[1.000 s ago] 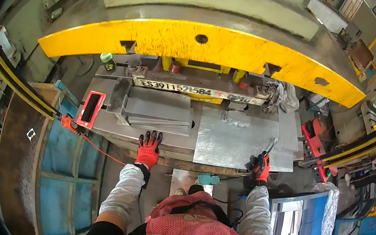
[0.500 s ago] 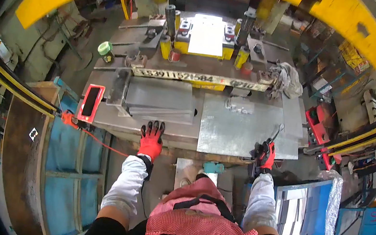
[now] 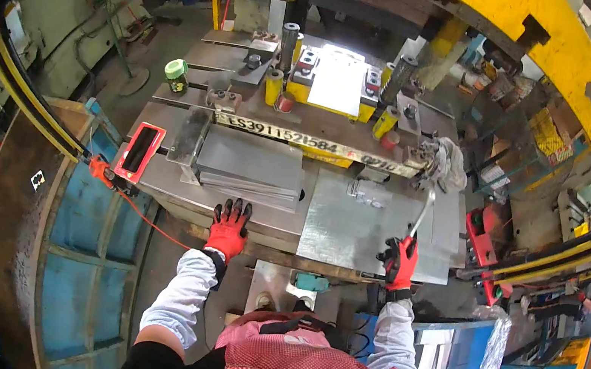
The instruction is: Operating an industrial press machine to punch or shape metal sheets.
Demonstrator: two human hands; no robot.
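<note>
Tool (image 3: 423, 215), slim and silvery, is jutting from the right hand (image 3: 398, 262) in the head view; its long axis is running near to far, leaning slightly right, and its free end is pointing far, toward a crumpled grey cloth (image 3: 451, 166). This hand's gloved fingers are curling around its near end, over the near right part of a large metal sheet (image 3: 350, 231) lying on the counter (image 3: 271, 219). The left hand (image 3: 229, 232), in a matching red-and-black glove, is reaching over the counter's near edge, its fingers spreading apart and pointing far, just short of a stack of grey plates (image 3: 249, 162); whether the palm is pressing down, I cannot tell. The stack is lying left of the sheet, its long axis running left to right, its near edges stepping out unevenly. A metal block (image 3: 191, 138) is standing at its left end. Farther off, a bright white plate (image 3: 337, 84) is resting on a yellow-sided die (image 3: 297, 96), its long axis running near to far.
</note>
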